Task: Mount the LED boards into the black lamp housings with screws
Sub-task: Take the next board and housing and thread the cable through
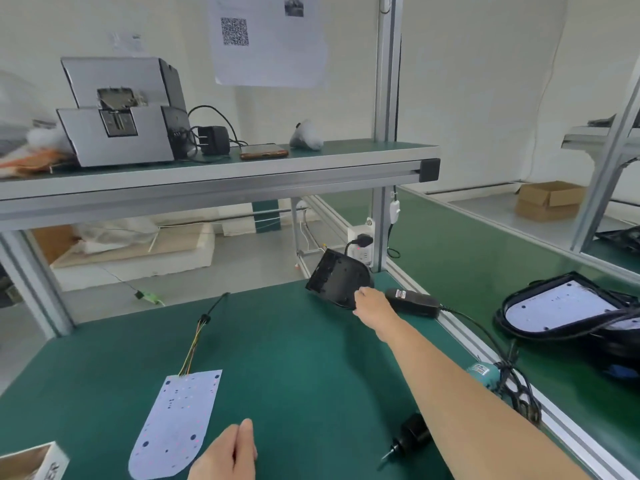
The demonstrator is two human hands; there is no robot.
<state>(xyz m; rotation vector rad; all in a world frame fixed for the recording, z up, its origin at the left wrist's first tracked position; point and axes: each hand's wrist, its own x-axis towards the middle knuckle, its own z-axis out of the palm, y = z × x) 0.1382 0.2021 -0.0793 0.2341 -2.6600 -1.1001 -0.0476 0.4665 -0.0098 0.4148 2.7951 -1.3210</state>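
A white LED board point(175, 424) with coloured wires point(194, 344) lies flat on the green mat near the front left. My left hand point(225, 452) rests beside its lower right edge with fingers straight together, holding nothing. My right arm reaches far across the mat; my right hand point(369, 301) grips the lower corner of a black lamp housing point(336, 277), which is tilted up off the table at the far edge. An electric screwdriver point(410, 436) lies on the mat under my right forearm.
A black power adapter point(414, 301) and its cable lie just right of the housing. On the conveyor at right sits a housing with a mounted board point(561, 306). A shelf above holds a screw feeder machine point(117, 133) and a phone point(264, 151). A small box point(34, 462) stands front left.
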